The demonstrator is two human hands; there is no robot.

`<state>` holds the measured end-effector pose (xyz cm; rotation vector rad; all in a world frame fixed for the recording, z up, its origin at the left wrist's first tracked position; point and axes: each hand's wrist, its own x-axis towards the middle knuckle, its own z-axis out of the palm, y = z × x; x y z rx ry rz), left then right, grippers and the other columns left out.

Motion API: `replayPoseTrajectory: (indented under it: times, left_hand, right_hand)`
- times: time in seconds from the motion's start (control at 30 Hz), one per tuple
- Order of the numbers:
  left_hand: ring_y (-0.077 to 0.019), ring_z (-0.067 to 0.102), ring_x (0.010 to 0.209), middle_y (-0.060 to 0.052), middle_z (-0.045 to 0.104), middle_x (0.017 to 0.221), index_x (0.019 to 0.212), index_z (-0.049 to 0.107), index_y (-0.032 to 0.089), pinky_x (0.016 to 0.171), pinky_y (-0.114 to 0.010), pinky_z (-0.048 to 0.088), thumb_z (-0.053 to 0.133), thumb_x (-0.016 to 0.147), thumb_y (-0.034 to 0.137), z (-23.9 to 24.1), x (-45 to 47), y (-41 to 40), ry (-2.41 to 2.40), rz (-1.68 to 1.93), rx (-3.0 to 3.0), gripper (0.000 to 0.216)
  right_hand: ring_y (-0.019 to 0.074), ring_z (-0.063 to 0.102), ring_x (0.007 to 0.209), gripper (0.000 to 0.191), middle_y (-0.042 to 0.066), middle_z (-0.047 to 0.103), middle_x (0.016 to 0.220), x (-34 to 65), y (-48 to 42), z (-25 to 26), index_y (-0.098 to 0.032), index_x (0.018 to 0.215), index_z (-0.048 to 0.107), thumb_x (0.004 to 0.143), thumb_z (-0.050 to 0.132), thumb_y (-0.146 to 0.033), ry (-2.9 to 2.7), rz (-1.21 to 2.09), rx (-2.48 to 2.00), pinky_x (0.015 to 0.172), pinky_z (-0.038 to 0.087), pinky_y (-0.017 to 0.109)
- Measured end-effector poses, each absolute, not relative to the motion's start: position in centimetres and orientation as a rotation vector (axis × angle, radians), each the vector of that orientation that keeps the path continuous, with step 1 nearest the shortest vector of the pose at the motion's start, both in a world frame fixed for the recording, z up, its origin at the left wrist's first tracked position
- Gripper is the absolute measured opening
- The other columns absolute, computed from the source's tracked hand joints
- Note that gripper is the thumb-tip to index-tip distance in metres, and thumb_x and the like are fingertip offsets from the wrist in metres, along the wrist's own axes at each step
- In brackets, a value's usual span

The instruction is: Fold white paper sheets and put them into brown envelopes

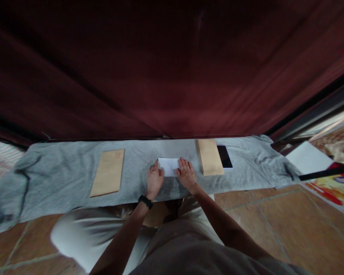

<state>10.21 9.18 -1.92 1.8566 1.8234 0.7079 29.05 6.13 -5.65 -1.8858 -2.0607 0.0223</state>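
Observation:
A white sheet of paper (169,167), possibly folded, lies flat on a grey cloth (149,148) in front of me. My left hand (154,180) rests at the sheet's left edge, its thumb on the paper and its fingers stretched forward. Over the right edge lies my right hand (187,173), palm down with the fingers extended. To the left is a flat brown envelope (108,172). A thick stack of brown envelopes (210,157) sits to the right, partly covering a dark-screened phone or tablet (225,156).
A dark red panel or curtain (166,84) rises behind the cloth-covered surface. At the far right are a white sheet (309,158), a black bar (326,172) and a red-and-yellow printed bag (336,187). Brown floor tiles (298,217) show below.

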Motion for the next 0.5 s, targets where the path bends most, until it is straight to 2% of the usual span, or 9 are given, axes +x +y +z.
replayPoseTrajectory:
  times: [0.1,0.23,0.33,0.43,0.5]
  left_hand:
    - [-0.028,0.067,0.108,-0.012,0.074,0.109,0.123,0.063,0.015,0.098,-0.042,0.05,0.065,0.077,0.018,-1.2,10.9,10.4,1.732,0.899,1.352,0.045]
    - [-0.0188,0.067,0.071,-0.002,0.07,0.078,0.102,0.065,0.016,0.07,-0.032,0.054,0.064,0.072,0.012,-0.6,11.1,11.3,1.626,1.004,1.099,0.03]
    - [-0.0149,0.063,0.063,0.001,0.066,0.073,0.094,0.065,0.015,0.064,-0.027,0.052,0.063,0.069,0.012,0.1,11.3,11.5,1.57,1.095,1.046,0.025]
    - [-0.0135,0.061,0.064,0.002,0.065,0.074,0.098,0.066,0.016,0.063,-0.025,0.05,0.063,0.07,0.014,1.4,12.0,11.3,1.528,1.186,1.034,0.028]
    - [-0.0137,0.061,0.067,0.002,0.066,0.076,0.1,0.067,0.017,0.065,-0.025,0.051,0.067,0.07,0.017,2.5,12.9,11.1,1.467,1.222,1.058,0.029]
  right_hand:
    - [0.0296,0.04,0.147,0.058,0.017,0.044,0.158,29.1,6.1,-5.6,-0.007,0.154,0.041,0.106,0.04,-0.041,-2.054,0.027,-1.884,0.122,0.027,0.049]
    - [0.0298,0.039,0.147,0.056,0.018,0.045,0.157,29.1,6.1,-5.3,-0.007,0.153,0.043,0.105,0.042,-0.036,-2.033,0.061,-1.885,0.122,0.028,0.05]
    - [0.0299,0.039,0.148,0.056,0.02,0.043,0.158,28.5,5.9,-4.5,-0.007,0.153,0.042,0.103,0.045,-0.032,-1.995,0.131,-1.878,0.121,0.031,0.05]
    - [0.0278,0.034,0.151,0.067,0.018,0.038,0.161,27.3,5.5,-2.9,-0.011,0.159,0.031,0.099,0.05,-0.034,-2.021,0.238,-1.697,0.121,0.031,0.049]
    - [0.0272,0.034,0.151,0.069,0.017,0.038,0.162,26.2,5.5,-1.7,-0.013,0.159,0.033,0.097,0.053,-0.036,-1.959,0.358,-1.556,0.123,0.029,0.049]
